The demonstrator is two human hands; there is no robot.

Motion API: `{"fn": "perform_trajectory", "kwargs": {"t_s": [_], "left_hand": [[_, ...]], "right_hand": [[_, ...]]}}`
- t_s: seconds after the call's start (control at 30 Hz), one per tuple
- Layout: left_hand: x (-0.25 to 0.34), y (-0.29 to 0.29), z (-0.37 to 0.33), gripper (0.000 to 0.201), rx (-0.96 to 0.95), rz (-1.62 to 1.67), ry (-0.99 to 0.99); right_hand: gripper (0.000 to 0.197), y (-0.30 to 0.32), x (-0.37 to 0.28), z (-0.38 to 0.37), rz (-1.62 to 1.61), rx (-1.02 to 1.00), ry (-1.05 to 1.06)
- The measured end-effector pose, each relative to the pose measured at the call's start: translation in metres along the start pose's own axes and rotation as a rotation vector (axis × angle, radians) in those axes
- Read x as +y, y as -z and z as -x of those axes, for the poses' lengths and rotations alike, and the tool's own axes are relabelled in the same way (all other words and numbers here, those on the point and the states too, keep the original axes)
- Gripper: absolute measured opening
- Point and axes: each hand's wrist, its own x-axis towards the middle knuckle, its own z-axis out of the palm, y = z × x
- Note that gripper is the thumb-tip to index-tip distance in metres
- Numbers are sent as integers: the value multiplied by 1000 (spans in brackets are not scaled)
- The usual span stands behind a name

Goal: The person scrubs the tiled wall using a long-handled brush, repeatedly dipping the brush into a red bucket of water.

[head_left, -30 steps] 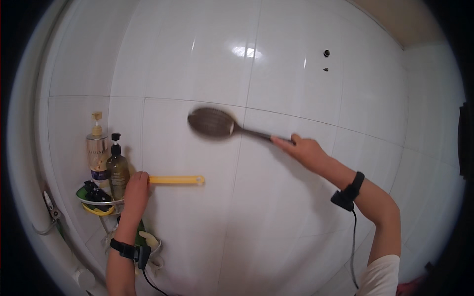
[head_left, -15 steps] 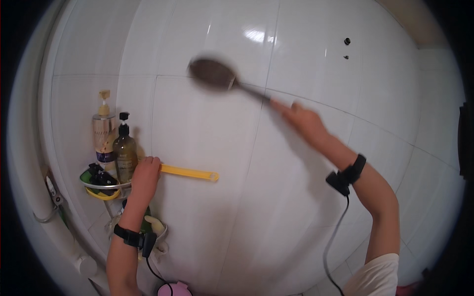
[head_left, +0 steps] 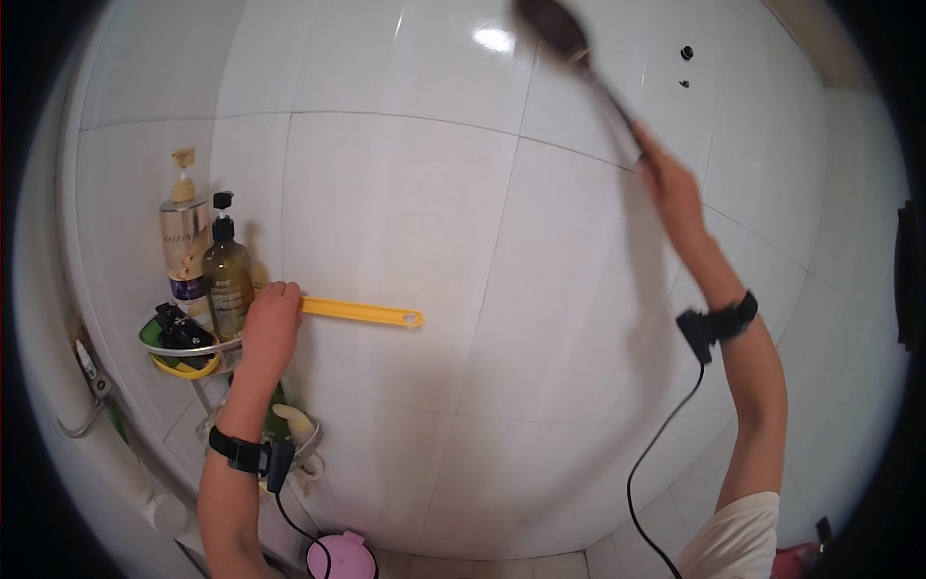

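Note:
My right hand (head_left: 675,193) is closed round the thin handle of a long-handled brush (head_left: 554,29). Its dark oval head is raised high before the tiled wall and a little blurred. At the corner shelf, my left hand (head_left: 271,323) grips a flat yellow handle (head_left: 362,312) with a hole in its end. That handle points right along the wall; whatever is at its other end is hidden behind my hand. Just left of my fingers stands an olive-green pump bottle (head_left: 230,282) with a black pump.
A taller pump bottle (head_left: 184,236) and dark small items share the metal corner shelf (head_left: 198,352). Below is a lower rack (head_left: 307,446) with more items. A pink lidded bin (head_left: 340,558) stands at the bottom. White pipes run down the left; black fittings (head_left: 687,53) stick out of the wall.
The brush in my right hand has swung up and to the right, its head now near the top edge. My left hand still grips the yellow handle, and the view has shifted slightly.

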Motion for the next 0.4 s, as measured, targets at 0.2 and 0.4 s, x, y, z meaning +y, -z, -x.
{"fn": "perform_trajectory", "kwargs": {"t_s": [0.2,0.4], "left_hand": [[6,6,-2,18,-23,19,-18],[-2,-3,-3,21,-57,-9,26]], "right_hand": [[72,1,-34,102,164,-729,553],[57,24,37,42,269,-207,19]]}}
